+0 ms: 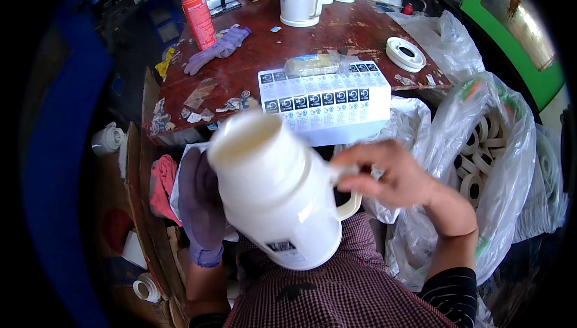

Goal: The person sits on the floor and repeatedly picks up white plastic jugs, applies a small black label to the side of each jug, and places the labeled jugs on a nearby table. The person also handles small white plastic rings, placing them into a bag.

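A white thermos jug [279, 202] is tilted in front of my body, its wide open mouth toward the upper left. It is slightly blurred. My left hand [201, 202], in a purple glove, supports the jug's left side, with part of its fingers hidden. My bare right hand [390, 174] is closed at the top of the jug's handle [350, 206], thumb and fingers pinched together there. A small dark label [281, 246] shows low on the jug. Just beyond lies a white sheet of labels [324, 111], with rows of black squares, bending down over the table's near edge.
On the worn red table [342, 39] stand more white jugs [299, 3], a red spray can [198, 18], a purple glove [219, 48] and a white ring-shaped part [406, 55]. A clear bag of white rings [481, 165] stands at right. Cardboard [141, 183] borders the left side.
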Tool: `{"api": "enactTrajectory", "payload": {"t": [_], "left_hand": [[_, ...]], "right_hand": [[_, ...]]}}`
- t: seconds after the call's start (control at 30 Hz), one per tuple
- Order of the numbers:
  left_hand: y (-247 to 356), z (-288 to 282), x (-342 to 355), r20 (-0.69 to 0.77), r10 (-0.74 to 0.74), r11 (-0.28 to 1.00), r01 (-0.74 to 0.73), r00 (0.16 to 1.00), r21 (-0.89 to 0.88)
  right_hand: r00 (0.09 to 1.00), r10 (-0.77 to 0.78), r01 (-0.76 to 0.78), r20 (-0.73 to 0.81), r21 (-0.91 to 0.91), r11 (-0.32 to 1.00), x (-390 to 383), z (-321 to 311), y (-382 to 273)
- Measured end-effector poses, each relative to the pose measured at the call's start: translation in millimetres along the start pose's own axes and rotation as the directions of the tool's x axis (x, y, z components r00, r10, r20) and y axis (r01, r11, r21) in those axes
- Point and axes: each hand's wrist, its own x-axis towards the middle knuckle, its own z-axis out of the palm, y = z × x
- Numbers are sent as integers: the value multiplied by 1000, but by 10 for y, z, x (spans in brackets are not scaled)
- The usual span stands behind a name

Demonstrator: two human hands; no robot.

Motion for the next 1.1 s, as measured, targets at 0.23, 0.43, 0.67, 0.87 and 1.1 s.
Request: {"api": "enactTrajectory", "payload": {"t": [0.23,0.43,0.67,0.87,1.1], "left_hand": [[-1015,-1523,-1202,-144,-534,760,548,833,351],[-1770,-2574,-2744,-351,-723,-10,499,595,867],[-1881,-2394,-2182,-378,-690,51,563,617,825],[-2062,-2053,-1336,-183,-616,212,385,766,898],[-2512,-1938,-1020,-200,-612,99,325,765,940]], "right_hand": [[793,-31,-33,-608,-93,995,1319,-673,247],[763,-8,-483,-647,-577,659,2432,-958,1402],[737,192,-609,-648,-514,604,3059,-771,1953],[710,165,-590,-685,-451,669,3178,-1108,2590],[761,168,-485,-627,-376,790,3100,-1141,2464]]}}
